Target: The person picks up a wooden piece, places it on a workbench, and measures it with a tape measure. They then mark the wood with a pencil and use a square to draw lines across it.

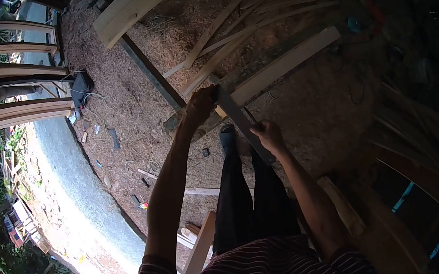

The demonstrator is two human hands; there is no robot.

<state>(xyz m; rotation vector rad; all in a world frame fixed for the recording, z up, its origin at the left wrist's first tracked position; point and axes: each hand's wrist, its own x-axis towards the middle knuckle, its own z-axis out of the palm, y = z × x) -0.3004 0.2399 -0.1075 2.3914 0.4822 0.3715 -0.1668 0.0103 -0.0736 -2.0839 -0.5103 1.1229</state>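
Observation:
A long flat grey bar (238,115) slants in front of me, over my legs and across the near end of a pale timber plank (288,68). Its far end is in my left hand (202,105), fingers closed around it near the plank's end. My right hand (270,136) is closed at the bar's right edge, nearer my body. A thin dark strip (250,115) runs beside the bar by the right fingertips. Under the plank lies a dark beam (174,123).
Shavings cover the ground (112,76). Long thin offcuts (239,37) lie ahead, with a thick curved board (141,6) at upper left. A dark rail (149,68) meets the beam. More boards (423,127) stand at right. A plank (198,250) rises by my left leg.

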